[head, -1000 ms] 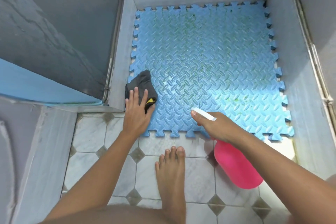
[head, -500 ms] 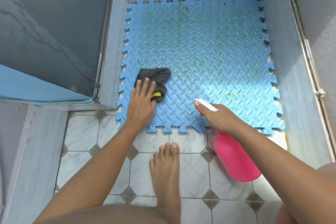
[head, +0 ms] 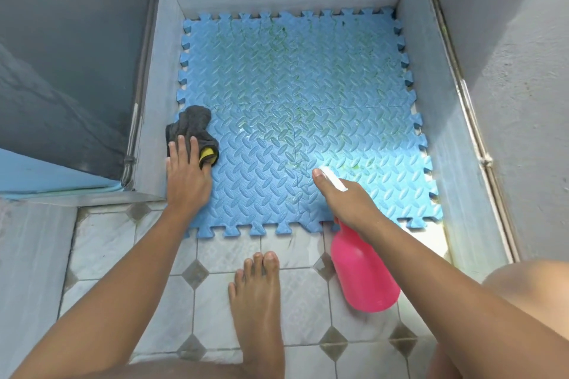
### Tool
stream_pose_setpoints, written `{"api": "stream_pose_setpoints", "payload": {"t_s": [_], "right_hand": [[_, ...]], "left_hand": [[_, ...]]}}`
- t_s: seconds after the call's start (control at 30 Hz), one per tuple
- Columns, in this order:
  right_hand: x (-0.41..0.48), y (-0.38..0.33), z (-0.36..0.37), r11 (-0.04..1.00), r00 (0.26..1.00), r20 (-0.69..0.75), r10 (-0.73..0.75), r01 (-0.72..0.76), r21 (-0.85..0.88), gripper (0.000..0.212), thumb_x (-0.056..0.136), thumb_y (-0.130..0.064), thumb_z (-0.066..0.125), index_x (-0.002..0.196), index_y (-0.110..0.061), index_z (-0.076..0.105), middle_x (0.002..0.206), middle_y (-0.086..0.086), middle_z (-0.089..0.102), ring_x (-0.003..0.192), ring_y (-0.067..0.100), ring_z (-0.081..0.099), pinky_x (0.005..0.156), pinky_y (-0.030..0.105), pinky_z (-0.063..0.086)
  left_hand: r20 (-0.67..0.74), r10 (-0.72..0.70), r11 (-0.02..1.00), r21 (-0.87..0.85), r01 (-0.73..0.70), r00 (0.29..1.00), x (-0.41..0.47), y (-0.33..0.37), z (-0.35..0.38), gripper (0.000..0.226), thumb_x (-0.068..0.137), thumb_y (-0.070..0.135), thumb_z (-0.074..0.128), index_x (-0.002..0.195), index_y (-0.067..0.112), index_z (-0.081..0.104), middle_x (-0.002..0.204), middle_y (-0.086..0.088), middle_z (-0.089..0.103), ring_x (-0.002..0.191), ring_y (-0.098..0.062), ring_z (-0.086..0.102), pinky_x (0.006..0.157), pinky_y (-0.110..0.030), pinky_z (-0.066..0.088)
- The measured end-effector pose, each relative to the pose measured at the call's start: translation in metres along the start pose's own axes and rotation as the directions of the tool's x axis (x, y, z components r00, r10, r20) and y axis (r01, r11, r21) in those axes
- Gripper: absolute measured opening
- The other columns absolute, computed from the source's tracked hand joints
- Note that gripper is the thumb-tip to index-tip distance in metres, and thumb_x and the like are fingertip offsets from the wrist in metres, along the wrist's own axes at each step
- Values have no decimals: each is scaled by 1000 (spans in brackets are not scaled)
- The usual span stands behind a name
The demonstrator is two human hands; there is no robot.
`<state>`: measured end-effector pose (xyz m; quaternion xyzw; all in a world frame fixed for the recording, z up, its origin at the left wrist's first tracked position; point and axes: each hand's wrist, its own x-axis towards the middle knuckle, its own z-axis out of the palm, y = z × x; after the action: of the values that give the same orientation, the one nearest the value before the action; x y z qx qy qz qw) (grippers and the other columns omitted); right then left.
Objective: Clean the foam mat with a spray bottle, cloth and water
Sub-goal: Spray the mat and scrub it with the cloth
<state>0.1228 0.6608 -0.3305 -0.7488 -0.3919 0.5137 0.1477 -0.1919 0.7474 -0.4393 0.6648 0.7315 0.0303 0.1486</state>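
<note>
A blue foam puzzle mat point(head: 292, 120) lies on the floor between grey walls, with greenish stains toward its far half. My left hand point(head: 187, 175) presses flat on a dark grey cloth with a yellow patch point(head: 192, 126) at the mat's left edge. My right hand point(head: 345, 197) grips the white trigger head of a pink spray bottle point(head: 363, 274), nozzle pointing over the mat's near middle. The bottle's body hangs over the tiled floor.
A bare foot point(head: 257, 295) stands on the white tiled floor point(head: 104, 243) just before the mat's near edge. Low grey walls point(head: 437, 108) box the mat on three sides. A pipe point(head: 141, 77) runs along the left wall. A knee shows at right.
My left hand and the cloth slid right across the mat, then back to the left edge. The right hand and bottle stayed in nearly the same place.
</note>
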Motion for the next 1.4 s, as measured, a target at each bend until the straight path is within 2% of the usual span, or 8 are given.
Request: {"api": "stream_pose_setpoints", "payload": {"t_s": [0.37,0.53,0.63,0.83,1.07,1.2,1.3,1.4], "right_hand": [[-28,35,-16,919,922,-217,321,-248,308,71,86,-77,51,70,-9,63,62,6,61,64,29,61,72,38,50],[-30,52,-20,782,809,-271,521,-325,532,94,75,-89,43,109,-4,65,95,7,67,75,30,69,76,40,56],[-28,55,-29,723,749,-320,580,-293,625,115,56,-103,32,115,-10,63,111,12,68,108,39,68,99,53,53],[-25,53,-65,765,682,-465,565,-221,605,81,94,-73,36,130,-6,62,136,19,62,127,37,56,110,44,42],[-12,52,-69,731,649,-455,609,-237,640,72,93,-73,39,110,-10,70,115,14,70,113,37,61,103,44,47],[-2,42,-66,741,677,-456,578,-201,641,67,91,-75,35,100,-18,69,109,12,70,109,36,62,102,46,48],[5,36,-62,735,677,-460,574,-178,655,69,78,-86,32,81,-24,62,102,8,69,104,37,65,98,50,52],[12,28,-63,736,680,-463,569,-169,656,79,73,-87,28,96,-24,69,110,12,69,107,38,64,97,52,53]], "left_hand": [[8,253,967,43,-253,968,-12,43,26,64,105,31,50,161,12,26,168,-19,14,155,-43,6,122,-61,12],[96,436,897,26,-440,895,-14,113,41,66,104,48,31,162,18,23,170,-14,12,157,-36,0,125,-56,7],[190,647,744,55,-666,738,-36,171,55,68,101,53,27,160,19,29,169,-14,18,157,-36,6,125,-55,12],[380,883,285,27,-958,274,-75,261,91,71,94,52,41,158,20,34,167,-12,26,154,-35,24,124,-53,21],[281,588,764,116,-635,759,46,324,61,68,105,43,31,164,19,5,172,-7,-4,158,-32,-6,127,-49,3],[292,511,808,157,-567,809,100,331,56,67,107,44,29,164,19,5,171,-11,-3,156,-38,-7,127,-51,2],[335,716,612,122,-782,612,72,336,71,68,105,47,33,164,21,10,171,-10,1,156,-39,-8,125,-53,-2],[403,894,218,-9,-976,196,33,344,81,66,100,46,34,161,21,27,169,-9,18,157,-35,9,125,-53,8]]}}
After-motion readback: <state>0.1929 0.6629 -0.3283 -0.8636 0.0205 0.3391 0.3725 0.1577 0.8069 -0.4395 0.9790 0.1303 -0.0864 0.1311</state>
